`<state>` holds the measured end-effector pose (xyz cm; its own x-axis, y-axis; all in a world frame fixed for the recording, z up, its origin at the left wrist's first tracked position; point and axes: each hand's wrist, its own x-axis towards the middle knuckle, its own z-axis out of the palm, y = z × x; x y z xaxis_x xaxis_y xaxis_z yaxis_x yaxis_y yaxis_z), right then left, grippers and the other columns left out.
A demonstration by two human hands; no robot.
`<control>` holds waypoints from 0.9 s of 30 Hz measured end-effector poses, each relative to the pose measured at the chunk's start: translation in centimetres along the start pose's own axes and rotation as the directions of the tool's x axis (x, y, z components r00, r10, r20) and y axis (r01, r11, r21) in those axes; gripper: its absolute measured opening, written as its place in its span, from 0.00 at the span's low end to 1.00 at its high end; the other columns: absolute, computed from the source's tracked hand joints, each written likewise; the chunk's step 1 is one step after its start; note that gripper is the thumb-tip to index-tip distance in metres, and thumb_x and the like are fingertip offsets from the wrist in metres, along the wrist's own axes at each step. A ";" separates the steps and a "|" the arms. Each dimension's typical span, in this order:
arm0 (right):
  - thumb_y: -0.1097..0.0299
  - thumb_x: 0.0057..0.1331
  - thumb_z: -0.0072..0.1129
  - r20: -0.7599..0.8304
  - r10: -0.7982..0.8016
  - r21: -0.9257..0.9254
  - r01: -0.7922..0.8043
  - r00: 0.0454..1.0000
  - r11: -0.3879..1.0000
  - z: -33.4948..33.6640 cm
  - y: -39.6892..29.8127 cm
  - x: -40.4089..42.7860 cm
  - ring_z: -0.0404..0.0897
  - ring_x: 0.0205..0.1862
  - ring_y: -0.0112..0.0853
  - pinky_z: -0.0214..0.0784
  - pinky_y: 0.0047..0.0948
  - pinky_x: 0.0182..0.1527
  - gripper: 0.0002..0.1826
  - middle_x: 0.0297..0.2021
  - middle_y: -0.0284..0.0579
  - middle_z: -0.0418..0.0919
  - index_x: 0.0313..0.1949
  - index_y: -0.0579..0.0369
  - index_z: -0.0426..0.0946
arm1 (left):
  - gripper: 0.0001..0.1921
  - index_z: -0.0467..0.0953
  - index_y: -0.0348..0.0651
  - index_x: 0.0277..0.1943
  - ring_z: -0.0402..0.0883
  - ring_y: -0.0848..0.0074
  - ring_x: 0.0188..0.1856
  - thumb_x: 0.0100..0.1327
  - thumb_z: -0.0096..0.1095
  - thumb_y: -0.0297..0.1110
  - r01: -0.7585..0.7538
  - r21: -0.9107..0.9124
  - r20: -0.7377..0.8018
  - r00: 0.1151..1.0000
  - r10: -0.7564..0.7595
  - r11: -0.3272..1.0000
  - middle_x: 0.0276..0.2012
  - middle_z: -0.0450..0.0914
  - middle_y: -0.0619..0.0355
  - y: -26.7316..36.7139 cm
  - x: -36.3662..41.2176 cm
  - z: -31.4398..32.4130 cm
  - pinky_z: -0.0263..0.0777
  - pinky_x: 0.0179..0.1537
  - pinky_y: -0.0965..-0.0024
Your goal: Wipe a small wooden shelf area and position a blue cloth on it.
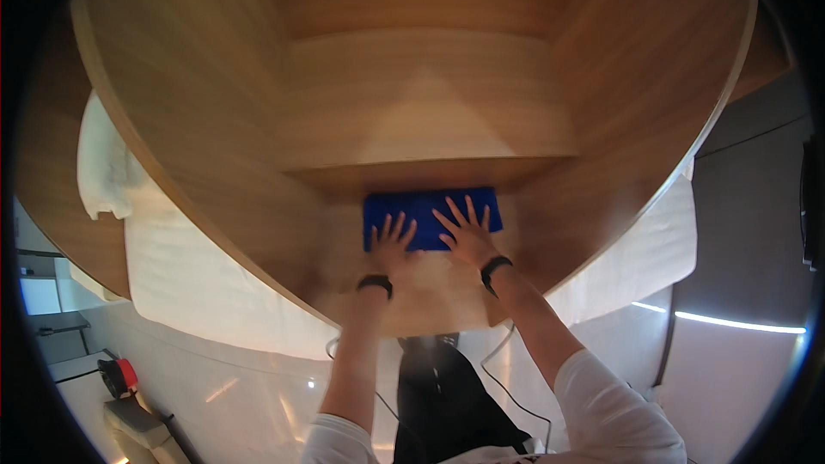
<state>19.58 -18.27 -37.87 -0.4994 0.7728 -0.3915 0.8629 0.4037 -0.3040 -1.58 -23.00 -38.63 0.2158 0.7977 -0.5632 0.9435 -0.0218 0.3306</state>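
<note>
A blue cloth [428, 206], folded into a rectangle, lies on the bottom panel [438, 309] of a wooden cabinet. My left hand [392, 248] rests on its left part with the fingers spread. Over the right part, my right hand [469, 235] is laid flat, its fingers wide apart. Neither hand grips anything. Each wrist wears a black band.
Wooden side panels [225, 161] rise on both sides of my arms. Just beyond the cloth a wooden shelf [425, 103] juts out higher up. White bedding [193, 270] shows outside the left panel. A thin cable [509, 393] hangs by my right arm.
</note>
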 end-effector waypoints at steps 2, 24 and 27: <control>0.50 0.71 0.38 0.064 0.058 -0.025 -0.057 0.996 0.998 -0.1 -1.1 -0.5 0.28 0.73 0.49 0.20 0.67 0.67 0.30 0.74 0.34 0.32 0.70 0.22 0.44 | 0.40 0.47 0.61 0.72 0.33 0.62 0.75 0.60 0.44 0.65 0.062 0.019 -0.103 0.993 -0.060 0.998 0.74 0.36 0.61 0.4 -0.7 1.5 0.28 0.70 0.47; 0.50 0.71 0.39 -0.009 0.013 -0.114 -0.014 1.000 0.993 3.5 -3.2 -7.8 0.30 0.73 0.51 0.27 0.73 0.64 0.30 0.73 0.35 0.33 0.70 0.23 0.45 | 0.35 0.48 0.61 0.72 0.33 0.59 0.75 0.66 0.40 0.61 0.050 0.061 -0.001 0.999 -0.050 0.997 0.74 0.37 0.59 1.8 -7.2 5.0 0.34 0.70 0.46; 0.47 0.71 0.37 0.014 0.025 -0.104 -0.023 1.000 0.994 3.2 -3.0 -6.7 0.30 0.73 0.48 0.25 0.72 0.65 0.29 0.73 0.29 0.32 0.70 0.19 0.44 | 0.32 0.50 0.61 0.72 0.35 0.59 0.75 0.68 0.38 0.59 0.012 0.098 -0.037 0.999 -0.008 0.995 0.74 0.38 0.60 0.7 -6.2 4.4 0.36 0.69 0.45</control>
<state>20.09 -26.26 -37.12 -0.4788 0.7759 -0.4108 0.8777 0.4341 -0.2030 -1.11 -30.63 -38.27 0.1983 0.8198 -0.5373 0.9661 -0.0709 0.2483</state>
